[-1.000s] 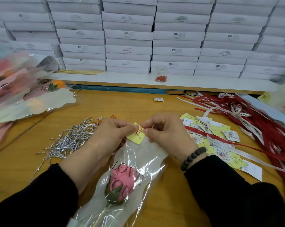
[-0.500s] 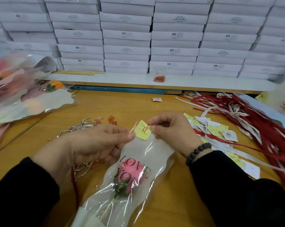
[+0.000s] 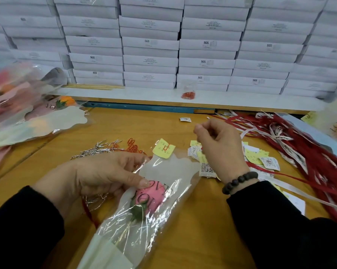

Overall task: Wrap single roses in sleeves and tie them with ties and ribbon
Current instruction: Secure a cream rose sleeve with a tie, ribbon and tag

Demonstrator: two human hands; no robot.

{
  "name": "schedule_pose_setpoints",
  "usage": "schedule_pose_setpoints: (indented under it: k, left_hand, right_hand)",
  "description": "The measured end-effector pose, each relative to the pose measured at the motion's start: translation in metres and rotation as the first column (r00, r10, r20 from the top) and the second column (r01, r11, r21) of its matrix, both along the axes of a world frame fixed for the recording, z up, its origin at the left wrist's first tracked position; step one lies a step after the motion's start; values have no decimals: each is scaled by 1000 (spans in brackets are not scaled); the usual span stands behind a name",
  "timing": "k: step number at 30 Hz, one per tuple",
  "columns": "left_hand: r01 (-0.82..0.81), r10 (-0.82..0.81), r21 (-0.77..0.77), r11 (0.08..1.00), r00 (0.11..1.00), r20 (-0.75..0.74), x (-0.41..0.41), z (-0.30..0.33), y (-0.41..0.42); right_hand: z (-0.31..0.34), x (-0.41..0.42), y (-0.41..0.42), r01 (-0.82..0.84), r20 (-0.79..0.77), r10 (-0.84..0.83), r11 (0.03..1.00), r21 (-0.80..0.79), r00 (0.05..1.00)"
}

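A pink rose point(image 3: 147, 199) lies inside a clear sleeve point(image 3: 159, 193) printed with LOVE YOU, on the wooden table point(image 3: 202, 230). A yellow tag point(image 3: 163, 151) is clipped to the sleeve's top edge with a red paper clip. My left hand point(image 3: 105, 177) grips the sleeve at the rose head, thumb on top. My right hand point(image 3: 220, 150) hovers above the paper tags, apart from the sleeve, fingers loosely curled and holding nothing I can see. Silver twist ties point(image 3: 94, 150) lie behind my left hand. Red and white ribbons point(image 3: 309, 152) spread at the right.
Wrapped roses point(image 3: 28, 113) are piled at the left. Loose yellow and white tags point(image 3: 260, 160) lie under my right hand, red paper clips point(image 3: 132, 146) near the ties. A bag of red clips point(image 3: 188, 94) sits on the white ledge below stacked white boxes point(image 3: 150, 45).
My right hand has let go of the yellow tag and lifted away to the right. My left hand has slid down the sleeve to the rose head. The tag stays clipped on.
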State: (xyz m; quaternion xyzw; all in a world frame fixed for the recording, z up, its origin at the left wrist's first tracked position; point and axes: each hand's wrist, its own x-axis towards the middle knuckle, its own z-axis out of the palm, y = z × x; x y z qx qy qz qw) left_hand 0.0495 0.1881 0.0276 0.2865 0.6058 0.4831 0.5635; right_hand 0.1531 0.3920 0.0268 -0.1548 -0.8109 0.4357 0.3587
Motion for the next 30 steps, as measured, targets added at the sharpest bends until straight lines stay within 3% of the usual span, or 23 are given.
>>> schedule_pose_setpoints:
  k: [4, 8, 12, 14, 17, 18, 20, 23, 27, 30]
  left_hand:
    - [14, -14, 17, 1000, 1000, -16, -3, 7, 1]
    - [-276, 281, 72, 958, 958, -56, -12, 16, 10]
    - [-485, 504, 148, 862, 851, -148, -17, 16, 27]
    - [-557, 579, 168, 813, 804, -137, -21, 10, 35]
    - [-638, 660, 173, 751, 738, -143, -25, 5, 41]
    - [-659, 684, 185, 729, 714, -151, -26, 4, 42]
    - [-701, 734, 222, 677, 664, -143, -29, 3, 44]
    - [-753, 798, 287, 592, 597, -80, -29, 1, 49]
    - [-793, 851, 340, 505, 523, -45, -27, -1, 52]
    - [-786, 835, 313, 533, 549, -44, -14, -2, 49]
  right_hand:
    - [-1, -2, -8, -32, 14, 31, 999, 37, 999]
    - [0, 0, -3, 48, -39, -48, 999, -8, 998]
    - [0, 3, -4, -85, 209, 121, 981, -174, 970]
    - [4, 6, -7, -190, 383, 291, 941, -278, 877]
    - [6, 9, -11, -388, 590, 547, 837, -385, 593]
    - [6, 10, -13, -439, 614, 605, 794, -420, 507]
    - [4, 10, -19, -492, 591, 683, 726, -481, 430]
    - [0, 10, -30, -500, 488, 745, 667, -552, 455]
    - [-5, 9, -38, -464, 357, 733, 656, -595, 579]
    - [-8, 6, -34, -397, 290, 683, 660, -638, 670]
